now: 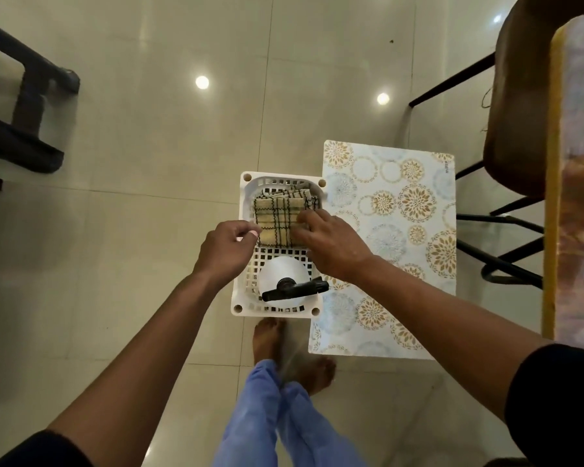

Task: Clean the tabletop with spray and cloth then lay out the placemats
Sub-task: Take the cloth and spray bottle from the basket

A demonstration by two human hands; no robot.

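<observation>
A white plastic basket [241,299] stands on the floor in front of my feet. Its far half holds a folded beige cloth [277,214] with dark check lines. A white spray bottle [280,271] with a black trigger head stands in its near half. My left hand [228,246] is at the cloth's left edge, with curled fingers and the thumb tip pinching that edge. My right hand [331,242] lies over the cloth's right edge with its fingers curled onto the fabric. A stack of placemats [395,230] with gold and blue flower circles lies on the floor, right of the basket.
The table's edge [553,197], yellow-rimmed with a patterned top, runs down the right side. A brown chair [516,106] with black legs stands beside it. Dark furniture legs [24,129] are at the far left. The floor is glossy tile.
</observation>
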